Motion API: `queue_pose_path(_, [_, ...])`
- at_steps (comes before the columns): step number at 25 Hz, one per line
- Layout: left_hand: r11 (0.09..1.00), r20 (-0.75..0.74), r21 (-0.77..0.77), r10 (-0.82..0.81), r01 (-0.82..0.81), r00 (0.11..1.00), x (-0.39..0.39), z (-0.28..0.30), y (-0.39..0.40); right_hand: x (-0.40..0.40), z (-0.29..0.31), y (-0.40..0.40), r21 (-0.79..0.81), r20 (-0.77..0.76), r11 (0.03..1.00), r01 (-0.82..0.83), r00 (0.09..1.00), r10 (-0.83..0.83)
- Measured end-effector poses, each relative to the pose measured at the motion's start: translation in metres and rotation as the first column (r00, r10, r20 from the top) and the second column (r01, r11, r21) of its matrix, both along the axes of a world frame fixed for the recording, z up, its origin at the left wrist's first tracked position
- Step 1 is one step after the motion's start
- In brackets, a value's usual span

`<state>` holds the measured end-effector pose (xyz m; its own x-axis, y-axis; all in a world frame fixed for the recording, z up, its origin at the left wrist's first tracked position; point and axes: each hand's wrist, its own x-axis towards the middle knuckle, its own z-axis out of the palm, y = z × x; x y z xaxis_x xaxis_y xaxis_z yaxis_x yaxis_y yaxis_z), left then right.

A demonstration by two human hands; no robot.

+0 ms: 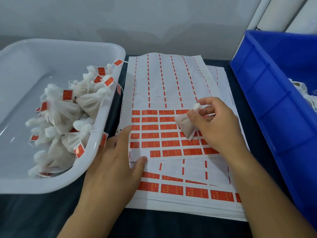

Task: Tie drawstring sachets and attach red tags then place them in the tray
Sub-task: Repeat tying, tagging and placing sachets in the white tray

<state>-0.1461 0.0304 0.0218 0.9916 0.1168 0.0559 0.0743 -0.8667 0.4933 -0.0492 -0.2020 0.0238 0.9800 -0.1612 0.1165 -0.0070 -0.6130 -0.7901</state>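
Observation:
A small white drawstring sachet (186, 125) hangs above the sticker sheets, and my right hand (217, 124) pinches it at its gathered neck. My left hand (118, 155) lies flat with straight fingers on the left edge of the top sheet of red tags (164, 134), whose upper rows are peeled off. The white tray (103, 134) at the left holds several tied sachets with red tags (68, 107), piled along its right side.
A blue crate (274, 103) stands at the right with more white sachets (305, 93) inside. The sticker sheets form a stack (180, 201) on the dark table (42, 217). A grey wall runs behind.

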Motion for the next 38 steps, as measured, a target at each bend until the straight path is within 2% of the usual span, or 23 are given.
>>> queue_pose_path(3, [0.993,0.023,-0.114,0.023,-0.02,0.999,0.001,0.006,-0.007,0.002,-0.005,0.0,-0.021,-0.022,1.0,0.002,1.0,-0.002])
queue_pose_path(5, [0.939,0.055,-0.344,0.036,-0.015,0.998,0.004,0.007,-0.013,0.003,-0.007,-0.001,-0.027,-0.031,1.0,0.004,1.0,-0.004])
queue_pose_path(7, [0.758,-0.019,-0.647,0.092,-0.082,0.996,0.007,0.008,-0.016,0.003,-0.01,0.0,-0.027,-0.035,1.0,0.011,0.999,-0.012])
queue_pose_path(9, [0.593,-0.125,-0.788,0.113,-0.168,0.986,0.009,0.009,-0.017,0.002,-0.011,0.002,0.008,-0.024,1.0,0.027,0.999,-0.027])
queue_pose_path(12, [0.523,-0.209,-0.822,0.091,-0.225,0.974,0.015,0.008,-0.018,0.001,-0.008,0.003,0.076,0.023,0.996,0.053,0.998,-0.055])
queue_pose_path(14, [0.432,-0.264,-0.869,0.009,-0.242,0.964,0.016,0.001,-0.019,-0.002,-0.002,0.004,0.06,0.031,0.997,0.043,0.999,-0.045])
queue_pose_path(16, [0.318,-0.312,-0.906,-0.055,-0.279,0.949,0.015,-0.003,-0.02,-0.006,0.007,0.007,-0.037,0.027,0.999,0.029,0.999,-0.028])
queue_pose_path(18, [0.24,-0.349,-0.915,-0.072,-0.323,0.935,0.015,-0.007,-0.019,-0.015,0.019,0.007,-0.179,0.086,0.982,0.062,0.995,-0.047])
queue_pose_path(20, [0.162,-0.375,-0.92,-0.106,-0.356,0.921,0.015,-0.01,-0.017,-0.029,0.034,0.009,-0.239,0.112,0.971,-0.024,0.992,0.052])
queue_pose_path(21, [0.144,-0.376,-0.923,-0.132,-0.358,0.917,0.015,-0.01,-0.016,-0.037,0.04,0.012,-0.236,0.047,0.96,-0.152,0.985,0.167])
queue_pose_path(23, [0.165,-0.32,-0.943,-0.212,-0.289,0.923,0.014,-0.011,-0.012,-0.052,0.047,0.022,-0.208,-0.116,0.892,-0.401,0.916,0.384])
queue_pose_path(25, [0.224,-0.246,-0.957,-0.299,-0.183,0.922,0.012,-0.012,-0.01,-0.059,0.044,0.031,-0.198,-0.173,0.833,-0.517,0.855,0.489])
queue_pose_path(27, [0.274,-0.25,-0.946,-0.285,-0.171,0.926,0.011,-0.014,-0.009,-0.059,0.037,0.034,-0.211,-0.185,0.812,-0.544,0.838,0.513])
queue_pose_path(30, [0.28,-0.3,-0.934,-0.286,-0.22,0.91,0.011,-0.015,-0.011,-0.054,0.034,0.029,-0.221,-0.182,0.832,-0.508,0.86,0.477])
queue_pose_path(33, [0.255,-0.313,-0.935,-0.258,-0.248,0.914,0.013,-0.016,-0.013,-0.052,0.033,0.025,-0.21,-0.196,0.847,-0.488,0.87,0.452])
queue_pose_path(36, [0.19,-0.272,-0.955,-0.26,-0.226,0.927,0.015,-0.017,-0.013,-0.052,0.033,0.027,-0.225,-0.205,0.836,-0.501,0.863,0.462])
queue_pose_path(38, [0.216,-0.277,-0.95,-0.251,-0.225,0.927,0.014,-0.017,-0.013,-0.052,0.034,0.027,-0.23,-0.205,0.835,-0.501,0.863,0.461])
